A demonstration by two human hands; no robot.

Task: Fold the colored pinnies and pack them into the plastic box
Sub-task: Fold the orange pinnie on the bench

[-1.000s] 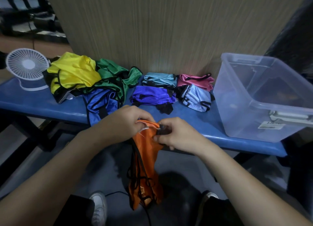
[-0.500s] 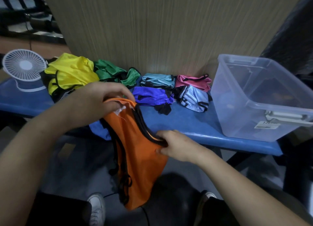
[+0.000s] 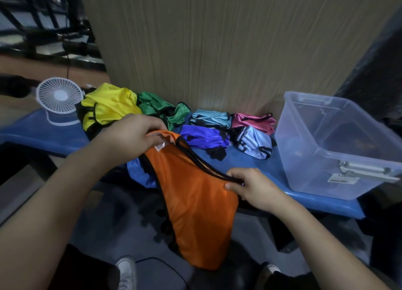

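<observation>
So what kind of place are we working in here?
Probably an office or workshop corner, not a home: a blue bench against a wood-grain partition, a small desk fan on it, and dark metal frames behind on the left.

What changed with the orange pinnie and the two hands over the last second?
The hands drew apart: the left hand carried the orange pinnie top corner up-left, the right hand slid down-right along its black-trimmed edge, spreading the bunched fabric into a flat panel. Both keep their grip. The folded pinnies, the clear plastic box and the white fan stayed put.
</observation>
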